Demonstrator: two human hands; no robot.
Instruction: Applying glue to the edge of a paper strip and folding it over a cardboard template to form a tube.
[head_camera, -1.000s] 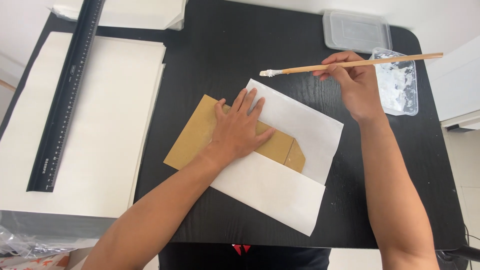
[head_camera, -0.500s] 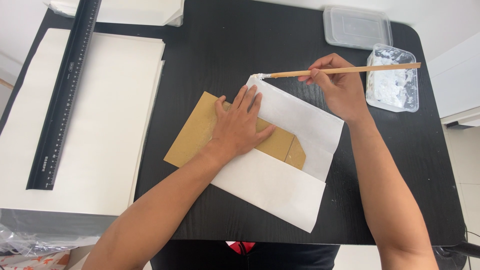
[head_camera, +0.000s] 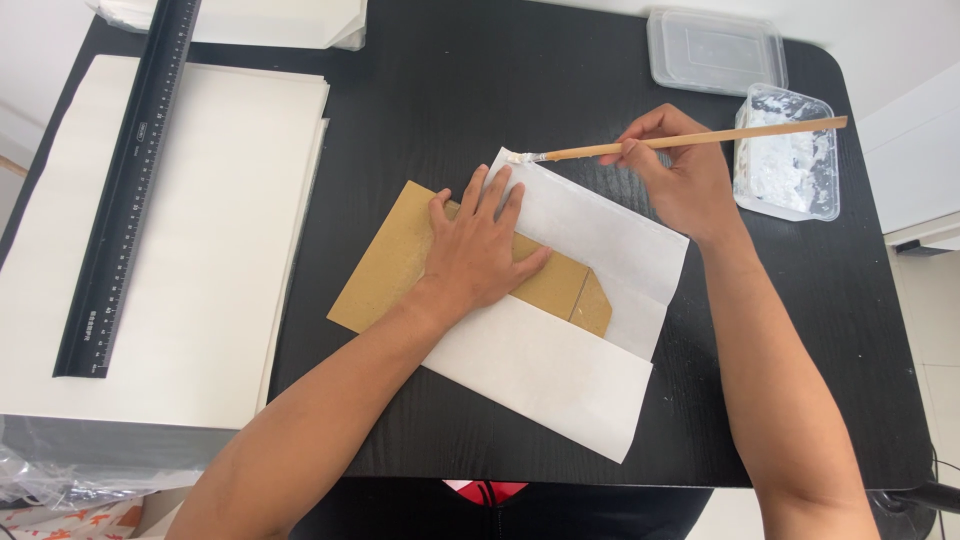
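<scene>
- Pressing flat: left hand open, fingers spread, palm down on the brown cardboard template, which lies across the white paper sheet.
- Right hand closed round a thin wooden brush, pinch grip near mid-handle; white-tipped end touches the sheet's top corner, just above the left fingertips.
- Sheet + template sit tilted at centre of a black table w/ rounded corners (matte top, faint wood grain).
- Clear tub of white paste at the right edge, just behind the right hand; the brush handle's end reaches over it.
- Clear plastic lid lies flat beside the tub, further back.
- Left side: big stack of white paper, long black ruler laid lengthwise on top.
- More white sheets at the far edge.
- Room: pale floor round the table, white furniture at right, crumpled clear plastic at bottom left.
</scene>
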